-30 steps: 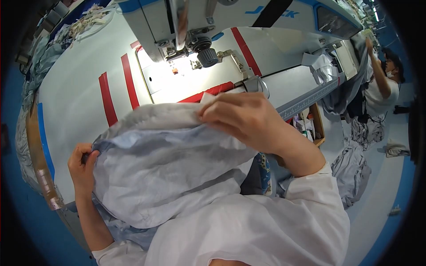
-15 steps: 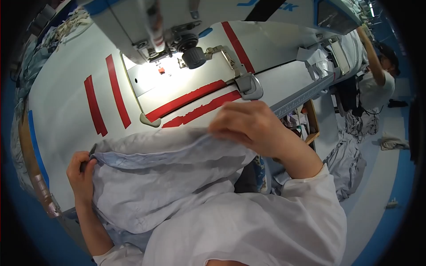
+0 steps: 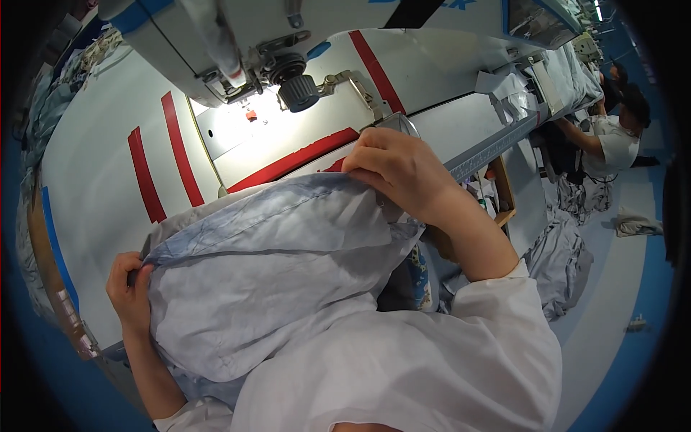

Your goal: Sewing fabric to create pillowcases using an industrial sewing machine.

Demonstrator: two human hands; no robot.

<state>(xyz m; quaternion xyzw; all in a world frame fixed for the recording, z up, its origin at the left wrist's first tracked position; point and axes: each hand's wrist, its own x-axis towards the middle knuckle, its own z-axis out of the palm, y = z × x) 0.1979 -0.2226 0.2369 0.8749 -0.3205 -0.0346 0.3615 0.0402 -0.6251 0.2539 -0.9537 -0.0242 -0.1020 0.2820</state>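
Observation:
A pale grey cloth piece (image 3: 245,306) hangs over the near edge of the sewing table, down to my lap. Along its upper edge runs a folded, light blue-grey band (image 3: 266,212) with a stitched line. My left hand (image 3: 129,291) pinches the left corner of this band, thumb against fingers. With its fingers closed, my right hand (image 3: 392,165) grips the band's right end, raised just in front of the machine bed. The cloth is stretched between both hands. Beyond it stands a sewing machine (image 3: 299,93), its lamp lighting the needle area.
Red tape strips (image 3: 181,147) mark the white table (image 3: 86,180). Heaped fabric (image 3: 54,108) lies along the far left edge. Right of my arm are an open drawer (image 3: 504,189) and crumpled grey cloth (image 3: 561,266). A person in a white shirt (image 3: 615,140) sits at the far right.
My right hand has lifted the band's right end up and away from me, showing more of its stitched face. The left hand keeps its hold almost unmoved.

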